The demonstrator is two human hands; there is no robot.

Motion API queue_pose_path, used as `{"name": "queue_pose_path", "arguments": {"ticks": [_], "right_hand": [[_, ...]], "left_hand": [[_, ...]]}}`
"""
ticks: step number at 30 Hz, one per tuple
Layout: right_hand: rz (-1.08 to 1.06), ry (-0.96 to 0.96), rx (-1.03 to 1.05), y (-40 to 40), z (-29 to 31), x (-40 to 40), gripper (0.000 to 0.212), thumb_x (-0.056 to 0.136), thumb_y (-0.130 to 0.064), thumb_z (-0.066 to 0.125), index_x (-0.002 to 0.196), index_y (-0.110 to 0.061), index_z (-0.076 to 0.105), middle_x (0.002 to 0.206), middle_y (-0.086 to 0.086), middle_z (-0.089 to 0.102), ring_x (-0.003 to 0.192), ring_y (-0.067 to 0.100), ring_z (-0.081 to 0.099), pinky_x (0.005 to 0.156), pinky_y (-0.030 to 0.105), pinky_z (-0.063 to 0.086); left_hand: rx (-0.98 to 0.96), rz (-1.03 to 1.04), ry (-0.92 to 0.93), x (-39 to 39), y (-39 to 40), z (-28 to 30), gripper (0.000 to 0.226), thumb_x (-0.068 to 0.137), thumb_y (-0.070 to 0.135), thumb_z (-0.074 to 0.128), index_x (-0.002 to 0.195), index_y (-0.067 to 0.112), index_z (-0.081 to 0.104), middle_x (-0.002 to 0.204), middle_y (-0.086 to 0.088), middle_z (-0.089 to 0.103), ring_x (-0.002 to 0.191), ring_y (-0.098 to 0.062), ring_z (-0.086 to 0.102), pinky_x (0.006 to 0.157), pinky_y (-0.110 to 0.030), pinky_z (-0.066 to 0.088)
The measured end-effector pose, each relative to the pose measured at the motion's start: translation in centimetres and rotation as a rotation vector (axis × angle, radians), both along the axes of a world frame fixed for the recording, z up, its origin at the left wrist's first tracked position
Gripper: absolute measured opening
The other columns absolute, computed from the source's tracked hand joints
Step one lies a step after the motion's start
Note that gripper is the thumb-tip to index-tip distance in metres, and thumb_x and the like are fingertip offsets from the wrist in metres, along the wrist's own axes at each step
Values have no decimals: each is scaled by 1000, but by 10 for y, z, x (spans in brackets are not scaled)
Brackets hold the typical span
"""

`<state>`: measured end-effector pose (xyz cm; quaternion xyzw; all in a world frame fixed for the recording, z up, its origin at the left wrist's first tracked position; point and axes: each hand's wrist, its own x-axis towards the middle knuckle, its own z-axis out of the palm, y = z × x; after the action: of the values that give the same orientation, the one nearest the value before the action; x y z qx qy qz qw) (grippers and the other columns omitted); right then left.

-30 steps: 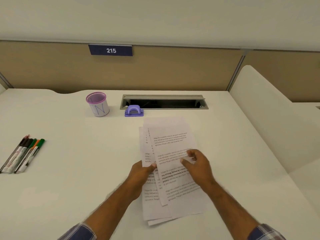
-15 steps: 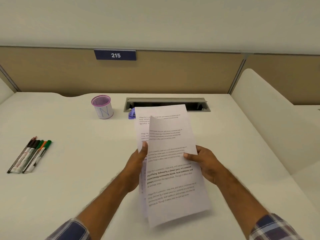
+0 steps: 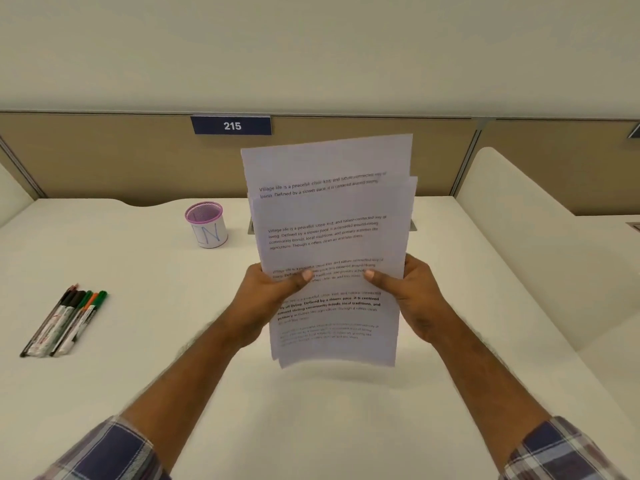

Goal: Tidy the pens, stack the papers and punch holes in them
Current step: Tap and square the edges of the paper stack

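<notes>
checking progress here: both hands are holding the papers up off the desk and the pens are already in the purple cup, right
Not quite. The head view shows the pens lying loose on the desk, left of the purple cup, not in it. The rest holds: the left hand and right hand hold the papers up off the desk.

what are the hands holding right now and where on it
Both hands hold the papers upright above the desk: the left hand on the left edge, the right hand on the right edge, thumbs on the front.
</notes>
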<state>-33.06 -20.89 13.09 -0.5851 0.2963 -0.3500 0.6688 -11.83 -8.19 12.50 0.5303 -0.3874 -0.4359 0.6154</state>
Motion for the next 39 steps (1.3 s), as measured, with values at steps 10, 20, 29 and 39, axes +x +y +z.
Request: {"name": "queue_pose_path", "arguments": {"ticks": [10, 20, 29, 39], "right_hand": [[-20, 91, -123, 6, 13, -4, 31, 69, -22, 81, 97, -31, 73, 96, -1, 76, 88, 23, 72, 71, 35, 61], [-41, 57, -158, 8, 7, -7, 29, 77, -13, 78, 91, -38, 76, 93, -6, 77, 83, 16, 73, 64, 25, 59], [-15, 114, -26, 9, -38, -27, 31, 76, -20, 79, 106, -12, 73, 106, 7, 76, 99, 27, 72, 84, 33, 60], [39, -301, 449, 34, -61, -23, 64, 78, -31, 73, 137, -17, 52, 133, 8, 63, 122, 24, 60, 99, 43, 51]], "left_hand": [[-18, -31, -94, 9, 2, 8, 37, 81, 21, 75, 117, 17, 71, 111, -8, 76, 100, -30, 71, 80, -35, 58], [-24, 96, -113, -8, 0, 0, 26, 83, 30, 73, 110, 29, 74, 106, -2, 77, 95, -27, 73, 82, -45, 61], [-56, 286, 19, -7, 6, -15, 21, 85, 27, 72, 104, 17, 74, 103, -4, 79, 96, -26, 75, 71, -31, 61], [-145, 347, 539, -5, 9, -24, 45, 94, 16, 62, 139, 14, 53, 132, -8, 67, 115, -27, 67, 82, -40, 60]]}}
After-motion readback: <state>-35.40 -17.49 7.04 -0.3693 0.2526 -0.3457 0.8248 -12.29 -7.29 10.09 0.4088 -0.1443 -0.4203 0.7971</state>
